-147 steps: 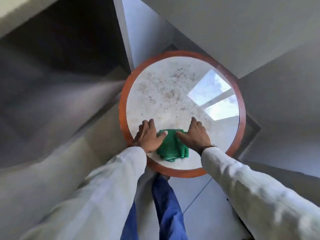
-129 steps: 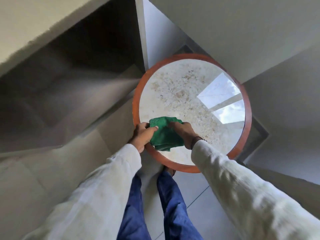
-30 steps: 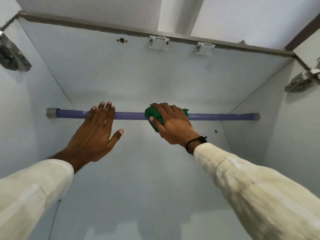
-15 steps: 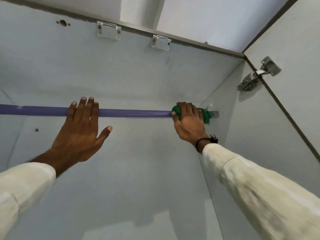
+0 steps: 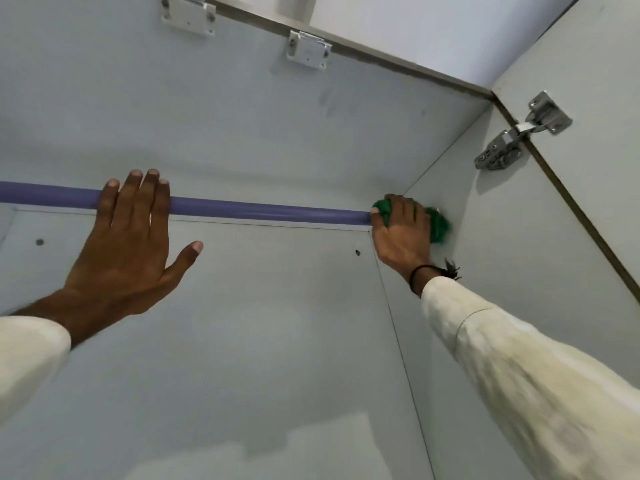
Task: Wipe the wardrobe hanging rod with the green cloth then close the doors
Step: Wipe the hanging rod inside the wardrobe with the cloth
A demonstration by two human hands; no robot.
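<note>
A purple hanging rod (image 5: 263,211) runs across the upper part of the pale wardrobe interior. My right hand (image 5: 401,237) is wrapped around the rod's far right end, holding the green cloth (image 5: 438,225) against it right at the side wall. The cloth shows on both sides of my fingers, and the rod's end fitting is hidden behind it. My left hand (image 5: 128,244) lies flat over the rod further left, fingers spread and thumb out, holding nothing.
The open right door (image 5: 588,140) stands at the right, held by a metal hinge (image 5: 512,136). Two white brackets (image 5: 308,50) sit on the wardrobe's top panel. The right side wall (image 5: 485,254) is just beyond my right hand.
Since half a second ago my right hand has slid the cloth a little further right, up against the side wall. My left hand stays in place on the rod.
</note>
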